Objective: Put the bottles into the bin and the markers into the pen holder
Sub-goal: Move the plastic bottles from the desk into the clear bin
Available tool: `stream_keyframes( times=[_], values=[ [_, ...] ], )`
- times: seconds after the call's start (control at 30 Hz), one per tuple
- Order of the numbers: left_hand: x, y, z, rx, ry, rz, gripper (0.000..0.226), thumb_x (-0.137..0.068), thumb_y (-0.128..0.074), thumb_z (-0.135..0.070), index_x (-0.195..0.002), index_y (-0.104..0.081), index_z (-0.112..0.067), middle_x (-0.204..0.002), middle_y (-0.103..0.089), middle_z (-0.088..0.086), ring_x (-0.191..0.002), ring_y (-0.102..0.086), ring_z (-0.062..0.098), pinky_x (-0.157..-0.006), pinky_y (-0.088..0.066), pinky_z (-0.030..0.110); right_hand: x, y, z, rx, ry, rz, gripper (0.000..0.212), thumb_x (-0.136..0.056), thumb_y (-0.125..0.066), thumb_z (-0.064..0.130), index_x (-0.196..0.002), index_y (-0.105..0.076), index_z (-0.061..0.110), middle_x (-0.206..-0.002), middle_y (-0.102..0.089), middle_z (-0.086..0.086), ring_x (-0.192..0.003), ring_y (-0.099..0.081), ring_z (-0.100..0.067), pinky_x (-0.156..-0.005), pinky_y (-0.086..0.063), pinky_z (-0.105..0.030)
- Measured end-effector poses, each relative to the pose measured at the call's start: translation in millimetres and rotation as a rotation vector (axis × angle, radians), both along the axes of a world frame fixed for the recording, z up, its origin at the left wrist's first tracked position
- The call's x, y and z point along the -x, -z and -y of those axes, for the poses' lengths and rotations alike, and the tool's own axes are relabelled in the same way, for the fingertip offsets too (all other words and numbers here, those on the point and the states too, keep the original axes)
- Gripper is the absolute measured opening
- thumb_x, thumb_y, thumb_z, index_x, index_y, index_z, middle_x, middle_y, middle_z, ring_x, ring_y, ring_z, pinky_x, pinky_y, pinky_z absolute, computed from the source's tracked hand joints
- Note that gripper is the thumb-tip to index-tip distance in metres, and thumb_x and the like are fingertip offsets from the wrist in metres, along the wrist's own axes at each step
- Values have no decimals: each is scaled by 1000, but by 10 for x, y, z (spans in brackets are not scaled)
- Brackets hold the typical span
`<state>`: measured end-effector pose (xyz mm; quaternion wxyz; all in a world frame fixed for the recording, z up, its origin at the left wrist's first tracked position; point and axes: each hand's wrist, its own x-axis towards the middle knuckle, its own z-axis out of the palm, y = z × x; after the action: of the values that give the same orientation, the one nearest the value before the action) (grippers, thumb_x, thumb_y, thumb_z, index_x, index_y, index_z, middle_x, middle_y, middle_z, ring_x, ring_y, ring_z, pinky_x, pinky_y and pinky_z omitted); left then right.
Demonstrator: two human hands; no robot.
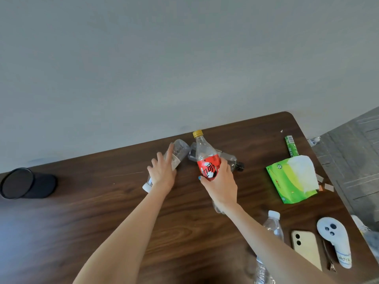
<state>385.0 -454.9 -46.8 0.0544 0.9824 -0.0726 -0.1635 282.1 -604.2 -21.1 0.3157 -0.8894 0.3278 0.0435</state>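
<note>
- Head view: a dark brown wood-grain counter point(92, 232) carries everything. Its far edge runs along a plain grey wall, and no bin shows.
- A black round container point(28, 183) sits at the counter's far left edge, well apart from both hands. It is probably the pen holder, though I cannot tell whether it stands upright or is tipped. No markers are in view.
- A green soft tissue pack point(287, 181) lies toward the right edge. A cream flat phone point(306, 249) and a white handheld controller point(333, 238) lie near the front right corner. None of these belong to the task.
- The right hand point(220, 181) is wrapped round a clear plastic bottle with red label and yellow cap point(206, 158), cap pointing toward the far edge. It grips at the label, likely for a firm carry to the bin.
- The left hand point(163, 173) lies with fingers spread and fairly straight over a clear plastic bottle with white cap point(180, 149), which is on its side near the far edge. The hand touches the bottle but has not closed round it, so both bottles may be meant for one trip.
- A clear crumpled bottle with black cap point(231, 160) lies just behind the red-labelled one.
- A clear water bottle with white cap point(273, 224) lies beside the right forearm.
- A blurred clear bottle point(262, 271) lies at the front edge, partly hidden.
</note>
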Motion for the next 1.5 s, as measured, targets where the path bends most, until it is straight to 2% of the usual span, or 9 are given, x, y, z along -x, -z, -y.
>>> stream_keyframes(
  times=[0.1, 0.23, 0.47, 0.63, 0.8, 1.07, 1.2, 1.33, 1.5],
  values=[
    [164, -105, -173, 83, -37, -9, 92, -81, -67, -30, -150, -7, -38, -123, -49, 11, -104, -56, 34, -78, -50, 44, 6, -42, -86, -11, -27, -5, 90, -76, -73, 56, -146, -25, 26, -143, -44, 2, -127, -51, -18, -97, -52, -35],
    [419, -355, -466, 237, -229, 1, 96, -72, -69, -32, -148, -11, -39, -116, -53, 8, -100, -59, 34, -74, -49, 42, 43, -165, -271, -50, -79, 24, 89, -75, -75, 54, -144, -25, 27, -142, -44, 2, -126, -52, -18, -96, -54, -36],
    [1003, -738, -997, 313, -444, 29, 94, -70, -68, -39, -145, -10, -43, -121, -57, 4, -98, -62, 29, -76, -50, 39, 222, -396, -684, -98, -246, 36, 87, -77, -74, 53, -145, -26, 24, -141, -45, 1, -125, -51, -16, -97, -52, -34],
    [1557, -914, -1331, 377, -594, 50, 92, -73, -67, -37, -145, -11, -43, -130, -55, 1, -99, -62, 25, -69, -48, 33, 443, -457, -1071, -123, -405, 47, 86, -76, -74, 53, -143, -27, 25, -140, -46, 1, -124, -52, -16, -95, -52, -34],
    [2279, -944, -1736, 454, -850, 77, 88, -72, -66, -35, -142, -14, -46, -128, -57, -2, -104, -60, 27, -74, -42, 35, 807, -404, -1540, -174, -581, 30, 86, -77, -73, 55, -143, -26, 26, -141, -44, 2, -125, -51, -17, -98, -52, -37],
    [3446, -1025, -2427, 492, -1117, 133, 86, -75, -69, -34, -144, -19, -43, -129, -58, 2, -108, -58, 28, -83, -46, 38, 1503, -466, -2280, -211, -844, -2, 88, -77, -73, 54, -144, -24, 24, -143, -43, 0, -126, -51, -18, -98, -51, -39],
    [3846, -1079, -2835, 534, -1189, 177, 89, -75, -72, -32, -145, -20, -39, -130, -58, 3, -108, -59, 29, -91, -50, 43, 1740, -527, -2733, -214, -956, -16, 88, -76, -73, 54, -143, -24, 24, -140, -45, 0, -123, -52, -18, -95, -53, -37],
    [4218, -1090, -3338, 624, -1269, 229, 88, -74, -74, -35, -144, -21, -40, -125, -59, 1, -103, -60, 26, -92, -50, 45, 1965, -587, -3316, -217, -1037, -38, 88, -76, -74, 52, -143, -24, 23, -140, -45, -1, -124, -52, -20, -94, -53, -37],
    [4622, -1066, -4220, 700, -1321, 267, 88, -74, -77, -32, -145, -25, -37, -114, -58, 1, -97, -60, 24, -90, -49, 38, 2263, -639, -4271, -211, -1115, -58, 87, -77, -75, 50, -142, -24, 22, -141, -45, -4, -123, -53, -23, -94, -49, -38]
  ],
)
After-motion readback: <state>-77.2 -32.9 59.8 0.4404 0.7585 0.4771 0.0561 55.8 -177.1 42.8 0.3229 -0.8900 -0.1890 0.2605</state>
